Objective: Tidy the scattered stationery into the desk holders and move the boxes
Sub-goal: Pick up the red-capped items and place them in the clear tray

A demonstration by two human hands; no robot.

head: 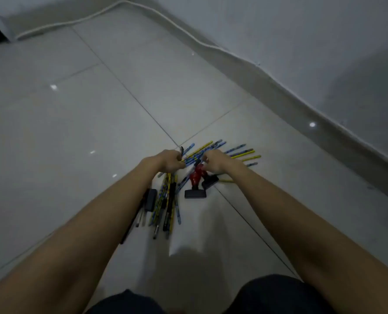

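Note:
A heap of blue and yellow pencils and dark pens lies scattered on the grey tiled floor. My left hand grips a bunch of pencils that fans out beyond it and below it. My right hand is curled over the pile beside it, its fingertips among the pencils; what it holds is hidden. Two stamps with red handles and black bases lie just under my right hand. A small black case rests by the pens.
The wall and its skirting run diagonally on the right, with a white cable along the base. Bare tiles spread to the left and ahead. My knees are at the bottom edge. No holders or boxes are in view.

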